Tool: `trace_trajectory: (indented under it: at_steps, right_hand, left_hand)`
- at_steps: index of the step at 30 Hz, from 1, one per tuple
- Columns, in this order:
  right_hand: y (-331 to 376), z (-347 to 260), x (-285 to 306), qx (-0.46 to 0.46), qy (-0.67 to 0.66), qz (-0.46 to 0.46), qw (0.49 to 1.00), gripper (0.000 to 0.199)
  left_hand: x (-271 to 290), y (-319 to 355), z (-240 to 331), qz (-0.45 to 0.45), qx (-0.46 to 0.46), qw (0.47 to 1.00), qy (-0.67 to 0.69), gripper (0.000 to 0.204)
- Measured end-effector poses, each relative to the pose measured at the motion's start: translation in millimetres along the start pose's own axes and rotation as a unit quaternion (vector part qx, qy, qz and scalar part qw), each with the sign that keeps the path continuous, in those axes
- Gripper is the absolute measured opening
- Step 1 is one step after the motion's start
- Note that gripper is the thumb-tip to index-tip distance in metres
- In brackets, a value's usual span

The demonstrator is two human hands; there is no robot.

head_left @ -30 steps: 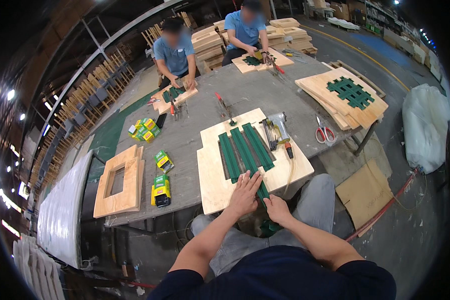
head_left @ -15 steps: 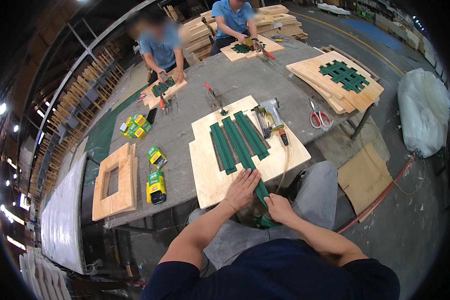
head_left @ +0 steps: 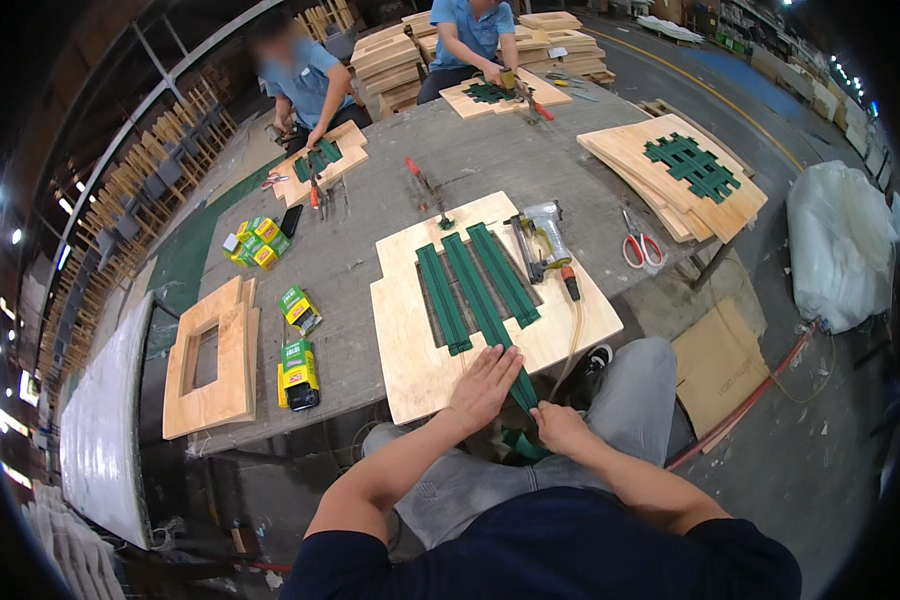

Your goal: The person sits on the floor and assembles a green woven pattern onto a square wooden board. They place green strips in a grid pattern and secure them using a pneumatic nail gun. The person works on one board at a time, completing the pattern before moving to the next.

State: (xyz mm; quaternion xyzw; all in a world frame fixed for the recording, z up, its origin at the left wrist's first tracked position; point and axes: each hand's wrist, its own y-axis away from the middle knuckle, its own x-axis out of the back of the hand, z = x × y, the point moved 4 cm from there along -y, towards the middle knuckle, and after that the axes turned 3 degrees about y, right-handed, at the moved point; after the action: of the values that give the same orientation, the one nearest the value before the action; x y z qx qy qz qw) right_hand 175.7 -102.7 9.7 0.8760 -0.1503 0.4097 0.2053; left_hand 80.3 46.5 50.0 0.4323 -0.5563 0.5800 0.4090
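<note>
A plywood panel with a square opening lies at the table's near edge, and three green webbing straps run side by side across the opening. My left hand rests flat on the lower part of the middle strap, its fingers stretched out. Just below it, my right hand is closed on the loose length of that webbing strap, which extends past the panel's near edge toward my lap. A staple gun with an air hose lies on the panel's right side.
Red-handled scissors lie right, near stacked panels with woven webbing. Yellow-green boxes and a plywood frame sit left. Two co-workers in blue shirts work across the table.
My view has shifted slightly; both my hands keep their places on the strap. The co-worker at left has leaned aside and drawn one hand away from their panel.
</note>
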Motion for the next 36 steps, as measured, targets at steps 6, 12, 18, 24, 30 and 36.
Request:
trace_trajectory:
  at_steps: [6, 12, 18, 24, 30, 36]
  right_hand:
    - [-15.0, 18.2, -18.2, -0.039, 0.011, -0.024, 0.999, 0.036]
    - [-31.1, 10.3, -18.4, -0.066, 0.003, -0.058, 0.996, 0.031]
    - [-42.4, 23.8, -31.8, -0.061, 0.008, -0.074, 0.995, 0.030]
    - [-31.3, 9.3, -8.8, -0.039, 0.046, -0.113, 0.992, 0.030]
    - [-105.2, 3.0, 129.5, -0.019, 0.011, -0.046, 0.999, 0.038]
    - [-288.0, 57.4, 204.9, -0.146, -0.050, 0.111, 0.982, 0.032]
  left_hand:
    - [4.4, 54.8, 40.4, -0.096, 0.255, 0.894, 0.355, 0.042]
    - [-81.1, 26.7, 34.4, 0.068, 0.387, 0.652, 0.649, 0.039]
    - [-90.1, 7.3, 26.0, 0.036, 0.313, 0.762, 0.566, 0.037]
    - [-121.7, 11.0, 7.9, -0.012, 0.295, 0.788, 0.540, 0.053]
    - [-124.8, 9.0, -4.5, 0.048, 0.221, 0.923, 0.313, 0.056]
    - [-117.1, -2.3, -6.0, 0.056, 0.166, 0.943, 0.282, 0.055]
